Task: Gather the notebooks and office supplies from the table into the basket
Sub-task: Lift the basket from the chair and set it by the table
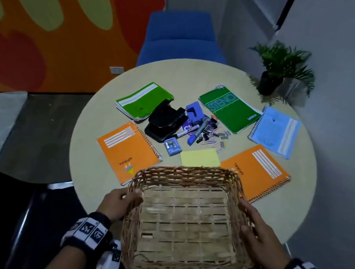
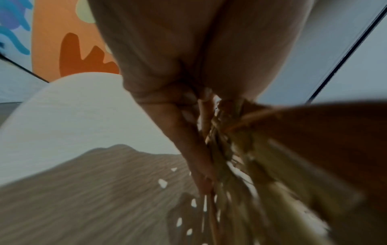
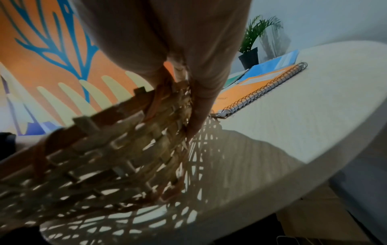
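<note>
Five notebooks out on the table: two orange spirals, one left and one right, two green, far left and the steno, one blue. One basket, near. One yellow sticky pad. One black hole punch.

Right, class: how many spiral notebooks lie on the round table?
5. Light green one at the far left, orange one at the left, green steno pad at the far right, light blue one at the right edge, orange one beside the basket. None seems hidden.
</note>
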Demonstrator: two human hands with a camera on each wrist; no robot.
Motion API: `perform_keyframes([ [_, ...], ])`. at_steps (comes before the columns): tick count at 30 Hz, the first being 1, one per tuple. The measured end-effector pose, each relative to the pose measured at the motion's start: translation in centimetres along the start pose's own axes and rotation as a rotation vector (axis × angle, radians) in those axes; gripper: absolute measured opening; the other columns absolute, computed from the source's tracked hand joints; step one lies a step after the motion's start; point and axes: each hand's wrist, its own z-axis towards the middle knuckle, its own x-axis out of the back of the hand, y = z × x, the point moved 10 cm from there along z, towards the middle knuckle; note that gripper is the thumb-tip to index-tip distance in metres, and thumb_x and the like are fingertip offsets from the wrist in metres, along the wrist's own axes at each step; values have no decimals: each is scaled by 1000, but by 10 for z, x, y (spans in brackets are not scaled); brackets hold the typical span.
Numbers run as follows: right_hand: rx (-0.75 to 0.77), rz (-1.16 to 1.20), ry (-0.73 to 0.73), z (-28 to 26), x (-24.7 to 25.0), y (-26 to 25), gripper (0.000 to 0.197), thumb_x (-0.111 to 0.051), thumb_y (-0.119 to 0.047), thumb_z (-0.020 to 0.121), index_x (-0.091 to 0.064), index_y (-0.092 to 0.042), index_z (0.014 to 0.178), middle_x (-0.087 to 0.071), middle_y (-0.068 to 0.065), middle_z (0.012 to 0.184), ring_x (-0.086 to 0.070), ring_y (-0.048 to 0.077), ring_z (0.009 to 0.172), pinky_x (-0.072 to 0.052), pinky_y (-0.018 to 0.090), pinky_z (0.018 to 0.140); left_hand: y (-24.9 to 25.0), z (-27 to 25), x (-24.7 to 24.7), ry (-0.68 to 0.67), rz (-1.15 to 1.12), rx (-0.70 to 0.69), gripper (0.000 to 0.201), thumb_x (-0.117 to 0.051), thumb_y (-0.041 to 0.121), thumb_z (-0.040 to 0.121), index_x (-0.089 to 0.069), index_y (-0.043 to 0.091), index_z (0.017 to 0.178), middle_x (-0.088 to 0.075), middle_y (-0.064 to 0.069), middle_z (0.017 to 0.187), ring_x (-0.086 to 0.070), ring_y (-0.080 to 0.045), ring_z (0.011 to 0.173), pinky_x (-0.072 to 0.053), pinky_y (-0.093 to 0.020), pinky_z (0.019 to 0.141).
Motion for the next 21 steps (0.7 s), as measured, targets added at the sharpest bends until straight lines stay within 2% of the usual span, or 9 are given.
perform_keyframes([
  [3,10,13,-23,4,-6,3,63,-41,-26,98,-14,-79,120,-29,-40,134,-37,-18,122,-33,28,109,0,0,3,-16,34,15,51,-47,54,91,-70,9,91,-72,-15,92,-67,-31,89,-48,-33,75],
  [7,18,36,-39,10,-5,4,77,-44,-11,98,-15,-77,120,-33,-48,127,-35,-34,109,-35,19,100,-1,-11,0,-91,-10,62,61,-39,63,86,-70,12,102,-72,-16,101,-67,-30,88,-49,-32,75],
  [9,8,75,-37,9,2,4,65,-47,-18,98,-19,-64,134,-39,-48,127,-48,-20,114,-43,21,98,6,-21,7,-70,58,58,56,-40,59,91,-62,18,122,-68,-13,117,-65,-26,97,-49,-32,81],
  [12,-157,213,134,13,41,26,55,-50,-23,96,-27,-45,141,-53,-15,124,-61,12,107,-52,35,91,52,-40,44,143,333,-103,63,-54,53,88,-46,18,140,-61,-6,130,-62,-24,112,-48,-33,90],
  [16,-644,826,390,17,70,98,12,-48,-10,95,-47,-15,106,-56,15,76,-48,20,54,-47,34,68,167,-58,34,213,344,-367,53,-61,41,88,-51,17,134,-64,-4,124,-63,-20,107,-50,-32,88],
  [17,-777,938,397,17,67,112,5,-48,-9,94,-47,-7,90,-57,26,75,-47,19,52,-50,34,70,200,-57,10,149,336,-417,50,-59,41,89,-52,17,133,-64,-3,123,-63,-18,106,-50,-31,89],
  [19,-914,1070,356,27,61,133,25,-59,-7,87,-40,-6,71,-56,46,104,-61,20,68,-52,38,90,264,-47,-50,-8,371,-505,49,-56,42,91,-52,16,132,-63,-4,125,-62,-18,108,-50,-31,91],
  [20,-896,1080,326,37,61,137,34,-67,-6,79,-36,-9,67,-61,43,93,-62,21,65,-54,35,77,289,-36,-82,-88,402,-515,49,-54,42,92,-52,13,132,-62,-5,128,-60,-19,112,-48,-31,94],
  [21,-907,1028,296,42,60,138,41,-70,-8,74,-32,-13,62,-57,32,60,-53,19,47,-44,29,55,311,-23,-111,-149,433,-509,50,-52,41,93,-52,11,132,-60,-7,130,-58,-21,116,-46,-33,97],
])
